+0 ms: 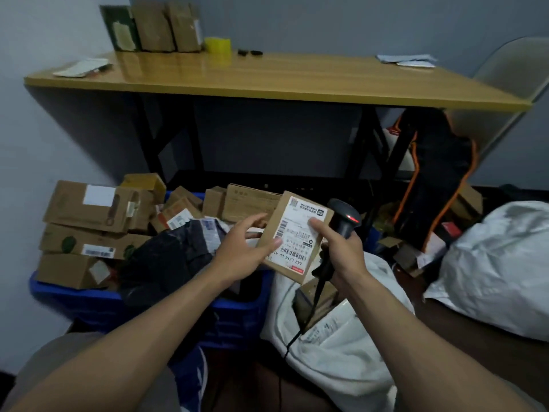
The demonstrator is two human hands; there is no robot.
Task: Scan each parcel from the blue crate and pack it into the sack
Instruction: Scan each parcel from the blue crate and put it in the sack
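Head cam, so you're looking down at both arms. Small cardboard parcel (292, 236) is up in the air, tilted, label facing the camera, sitting above the spot where the blue crate (237, 310) meets the white sack (341, 346).

The left grip (240, 251) holds the parcel by its left edge, thumb on the label side and fingers behind. The right grip (341, 248) is wrapped around the handle of a black scanner (346, 218) just right of the parcel, with its index finger stretched out and touching the label. A red light shows on the scanner head, and its cable drops toward the sack's open mouth, where a brown box shows inside.

The crate on the floor is heaped with more brown boxes plus a dark plastic mailer (166, 257).

Further out: a stuffed white bag (499, 269) on the right and a black bag with orange trim (436, 179) under the wooden counter (267, 75). On the counter are upright boxes (166, 26), a yellow tape roll (218, 45) and some papers (407, 59). Pale chair (511, 78) at its right end, plain bluish walls behind.
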